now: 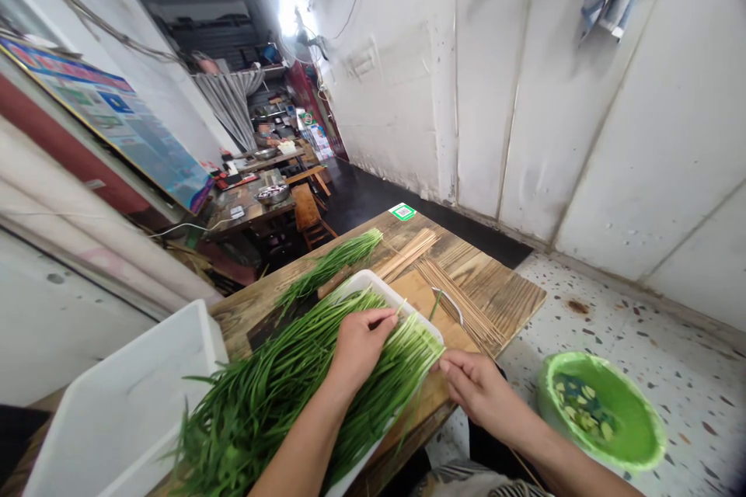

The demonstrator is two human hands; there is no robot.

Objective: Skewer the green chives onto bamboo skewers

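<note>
A big pile of green chives (273,388) lies across a white tray (361,282) on a wooden table (495,287). My left hand (360,342) rests on the chives near their cut white ends, its fingers pinched on a few stalks. My right hand (475,384) sits just right of the tray at the table's near edge, fingers pinched on a thin bamboo skewer that touches the chive ends. Loose bamboo skewers (460,303) are spread on the table beyond my right hand.
A second bunch of chives (332,264) lies behind the tray. An empty white tub (134,404) stands at the left. A bin lined with a green bag (600,411) sits on the speckled floor at the right. Tables and stools fill the far room.
</note>
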